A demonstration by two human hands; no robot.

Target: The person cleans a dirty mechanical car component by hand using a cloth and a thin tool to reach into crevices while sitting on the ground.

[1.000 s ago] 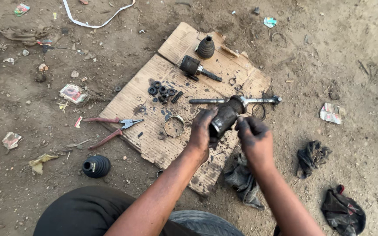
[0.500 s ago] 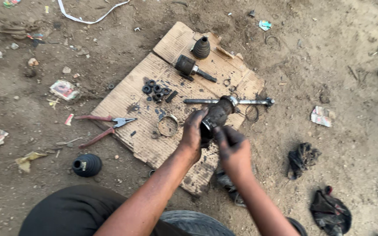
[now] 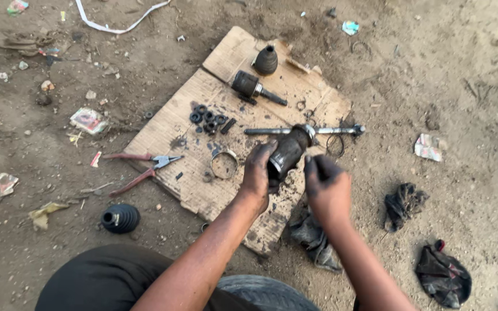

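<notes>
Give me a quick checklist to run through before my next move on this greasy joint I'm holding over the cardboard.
1. Left hand grips the dark joint housing: ok, fingers wrap its side.
2. Right hand free: ok, it is beside the housing's open end, holding nothing visible.
3. Shaft supported: ok, it lies across the cardboard.
4. Small black rings kept together: ok, clustered on the cardboard.
5. Red-handled pliers within reach: ok, they lie at the cardboard's left edge.
6. Housing interior clean: cannot tell, the opening is too dark.
</notes>
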